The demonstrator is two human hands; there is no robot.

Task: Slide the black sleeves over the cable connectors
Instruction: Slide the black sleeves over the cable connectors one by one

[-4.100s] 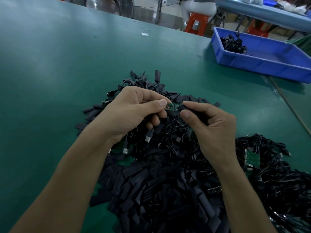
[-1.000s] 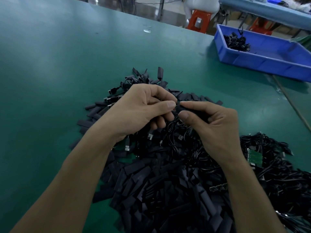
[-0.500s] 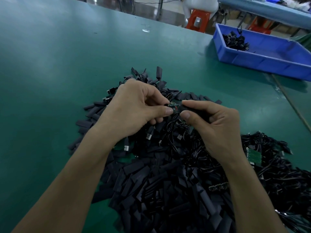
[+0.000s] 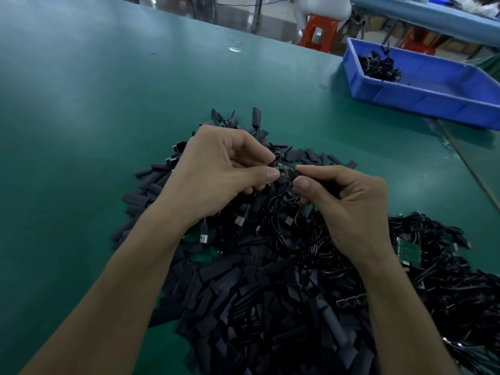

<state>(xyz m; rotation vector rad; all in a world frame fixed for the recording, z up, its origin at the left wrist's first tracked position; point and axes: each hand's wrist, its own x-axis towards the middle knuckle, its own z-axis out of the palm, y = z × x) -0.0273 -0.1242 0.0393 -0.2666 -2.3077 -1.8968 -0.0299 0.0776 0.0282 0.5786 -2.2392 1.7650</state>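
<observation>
Black sleeves (image 4: 243, 307) beside cables (image 4: 446, 280), blue tray (image 4: 419, 101) beyond

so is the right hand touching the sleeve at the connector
Touching. The head view shows the right hand pinching the sleeve between thumb and forefinger, just right of the connector the left hand holds.

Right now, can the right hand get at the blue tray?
Probably yes, with a long stretch: only green table lies between the right hand and the blue tray. The hand is busy, though, pinching a black sleeve.
</observation>
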